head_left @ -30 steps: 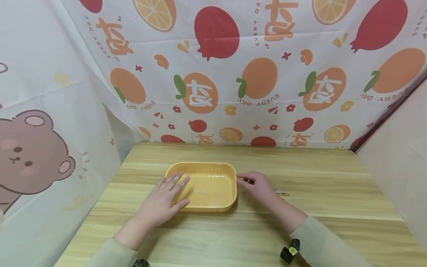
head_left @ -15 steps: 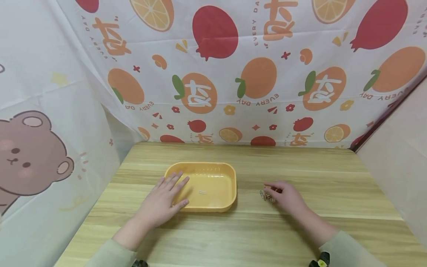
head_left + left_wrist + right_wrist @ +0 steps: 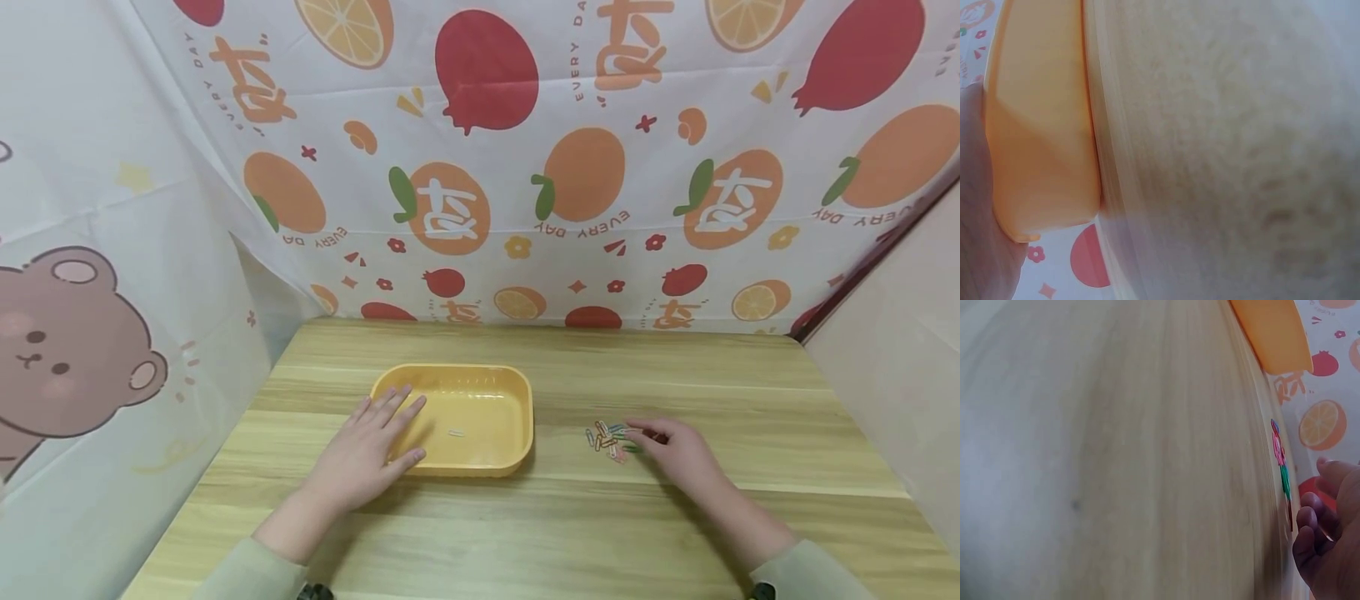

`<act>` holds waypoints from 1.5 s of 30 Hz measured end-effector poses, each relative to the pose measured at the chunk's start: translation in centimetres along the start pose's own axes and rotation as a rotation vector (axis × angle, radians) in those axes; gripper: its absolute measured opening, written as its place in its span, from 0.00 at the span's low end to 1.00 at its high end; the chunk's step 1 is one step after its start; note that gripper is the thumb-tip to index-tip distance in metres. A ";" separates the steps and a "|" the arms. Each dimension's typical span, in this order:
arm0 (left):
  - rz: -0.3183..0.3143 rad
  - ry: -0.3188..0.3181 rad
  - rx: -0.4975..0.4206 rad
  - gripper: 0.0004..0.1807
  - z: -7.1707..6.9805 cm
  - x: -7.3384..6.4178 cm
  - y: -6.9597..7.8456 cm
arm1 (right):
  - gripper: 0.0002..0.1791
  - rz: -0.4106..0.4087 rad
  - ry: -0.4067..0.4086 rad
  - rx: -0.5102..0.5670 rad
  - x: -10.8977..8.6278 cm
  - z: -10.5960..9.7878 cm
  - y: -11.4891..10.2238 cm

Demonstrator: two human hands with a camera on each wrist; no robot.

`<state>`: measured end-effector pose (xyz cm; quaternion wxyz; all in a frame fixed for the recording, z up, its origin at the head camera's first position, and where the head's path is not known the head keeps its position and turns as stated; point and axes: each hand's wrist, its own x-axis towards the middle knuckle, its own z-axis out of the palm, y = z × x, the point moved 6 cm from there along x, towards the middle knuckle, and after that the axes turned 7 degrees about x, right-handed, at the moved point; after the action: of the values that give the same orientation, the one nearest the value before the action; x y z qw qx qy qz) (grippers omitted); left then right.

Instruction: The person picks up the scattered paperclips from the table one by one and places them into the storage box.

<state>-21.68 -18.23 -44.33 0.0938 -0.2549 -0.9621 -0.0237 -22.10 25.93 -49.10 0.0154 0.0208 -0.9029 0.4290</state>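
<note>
A yellow rectangular tray [image 3: 480,414] sits left of centre on the wooden table, with one pale paper clip [image 3: 456,433] on its floor. My left hand [image 3: 372,446] rests over the tray's left rim with its fingers spread. To the tray's right lies a loose pile of coloured paper clips [image 3: 606,440]. My right hand [image 3: 675,450] is at the right side of this pile, thumb and index fingertips close together at the clips. In the right wrist view its other fingers [image 3: 1305,515] are curled; I cannot tell whether a clip is pinched between the fingertips.
The wooden table [image 3: 480,533] runs back to a fruit-printed cloth [image 3: 585,175]. A cloth with a bear print [image 3: 75,358] hangs on the left, and a pale panel [image 3: 892,333] stands on the right.
My right hand has moved from the tray's right rim to the paper clip pile, then on to the pile's right side, uncovering more clips. The left hand and tray have stayed put.
</note>
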 end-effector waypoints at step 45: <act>0.004 -0.003 0.016 0.42 0.0 0.0 -0.1 | 0.02 -0.180 -0.062 -0.270 -0.4 0.3 -0.6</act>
<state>-21.68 -18.32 -44.34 0.0945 -0.2562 -0.9619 -0.0157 -21.64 25.28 -48.84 0.0287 0.1124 -0.9469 0.2998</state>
